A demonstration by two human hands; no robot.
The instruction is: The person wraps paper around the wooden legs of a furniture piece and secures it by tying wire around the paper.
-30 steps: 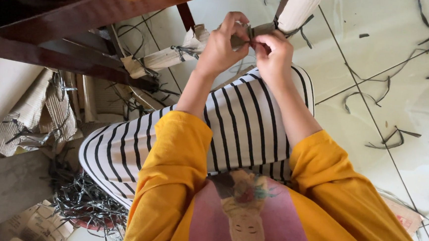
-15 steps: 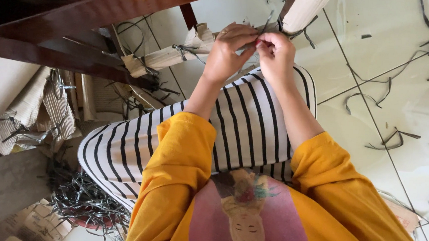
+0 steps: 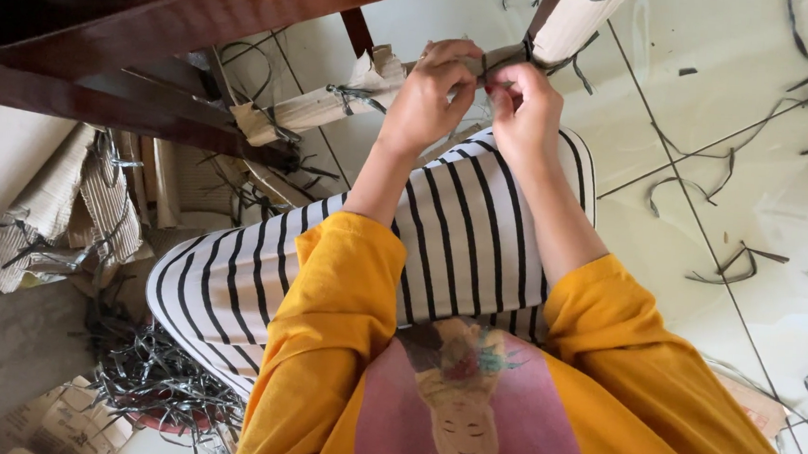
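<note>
Likely a home workshop: tiled floor (image 3: 703,227) strewn with strap offcuts (image 3: 161,385) and cardboard (image 3: 14,184).

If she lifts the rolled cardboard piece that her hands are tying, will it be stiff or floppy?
The rolled cardboard piece probably stays fairly stiff, since it spans unsupported from her left hand. Likely light: fingertips alone steady it. Its torn, crumpled end could bend easily. The dark strap by her right hand looks floppy.
</note>
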